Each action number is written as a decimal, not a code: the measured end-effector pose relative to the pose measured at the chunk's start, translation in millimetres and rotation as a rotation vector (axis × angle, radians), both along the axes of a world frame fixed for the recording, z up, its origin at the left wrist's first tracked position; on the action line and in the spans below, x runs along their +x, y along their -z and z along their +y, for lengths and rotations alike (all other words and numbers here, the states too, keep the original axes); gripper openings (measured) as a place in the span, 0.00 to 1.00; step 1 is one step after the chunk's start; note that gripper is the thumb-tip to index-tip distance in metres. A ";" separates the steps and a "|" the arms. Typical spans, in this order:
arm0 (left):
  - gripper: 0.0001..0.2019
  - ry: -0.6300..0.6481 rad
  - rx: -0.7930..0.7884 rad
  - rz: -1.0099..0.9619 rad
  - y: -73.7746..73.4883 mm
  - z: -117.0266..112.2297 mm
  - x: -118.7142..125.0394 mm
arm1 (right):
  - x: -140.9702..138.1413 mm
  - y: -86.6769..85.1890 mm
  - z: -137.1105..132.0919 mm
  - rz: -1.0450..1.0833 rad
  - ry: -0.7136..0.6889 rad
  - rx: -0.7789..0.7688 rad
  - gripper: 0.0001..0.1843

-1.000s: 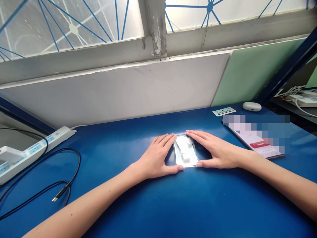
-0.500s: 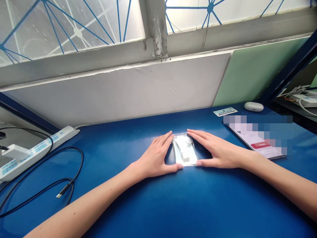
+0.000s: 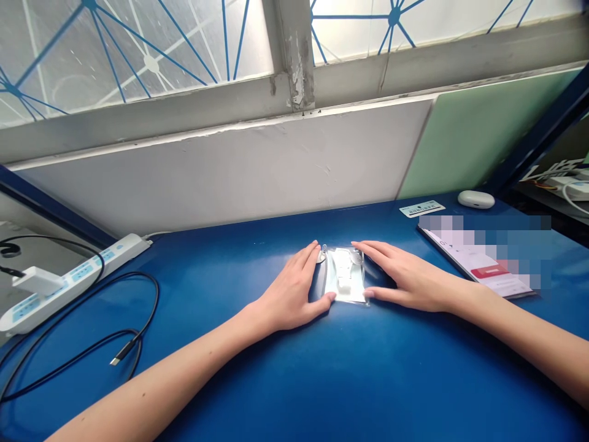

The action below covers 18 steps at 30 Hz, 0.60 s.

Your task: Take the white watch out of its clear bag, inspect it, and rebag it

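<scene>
A small clear plastic packet [image 3: 344, 288] with a white item inside lies flat on the blue table, between my two hands. What the white item is, I cannot make out. My left hand [image 3: 294, 288] rests at the packet's left edge, fingertips at its top left corner and thumb at the lower left. A small shiny round piece shows by the left fingertips. On the other side, my right hand [image 3: 405, 276] has its fingertips at the top right corner and its thumb at the lower right. Both hands have thumb and fingers spread apart.
A white power strip [image 3: 83, 276] with a plugged-in adapter [image 3: 39, 281] and a looped black cable [image 3: 154, 301] lies at the left. At the right are a phone-like screen [image 3: 499, 273], a white card [image 3: 422, 209] and a white earbud case [image 3: 476, 199]. A wall stands behind the table.
The left thumb and fingers have drawn slightly left, and the right hand slightly right. More of the packet's edges and the shiny piece at its upper left now show. The view has shifted a little.
</scene>
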<state>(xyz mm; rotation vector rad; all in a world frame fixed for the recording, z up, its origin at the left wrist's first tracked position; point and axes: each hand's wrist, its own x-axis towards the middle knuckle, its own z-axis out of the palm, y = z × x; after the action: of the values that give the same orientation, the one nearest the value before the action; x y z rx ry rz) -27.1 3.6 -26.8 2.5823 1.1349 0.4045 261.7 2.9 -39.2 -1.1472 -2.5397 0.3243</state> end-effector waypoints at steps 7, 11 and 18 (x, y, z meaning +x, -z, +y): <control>0.25 -0.065 0.047 -0.046 1.3 1.0 1.5 | -3.7 -5.5 1.3 0.021 0.063 0.044 0.35; 0.33 -0.093 0.008 -0.034 1.5 2.5 1.6 | -5.3 -8.6 0.5 0.039 0.009 0.037 0.30; 0.37 0.004 -0.007 0.016 -0.2 4.1 -2.0 | -1.6 -7.8 3.6 0.064 0.001 0.037 0.31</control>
<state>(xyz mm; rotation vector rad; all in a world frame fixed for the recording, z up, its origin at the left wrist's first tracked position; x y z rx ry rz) -29.1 7.7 -26.6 2.5863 1.1348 0.3788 260.1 6.5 -31.5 -1.1068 -2.4797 0.3077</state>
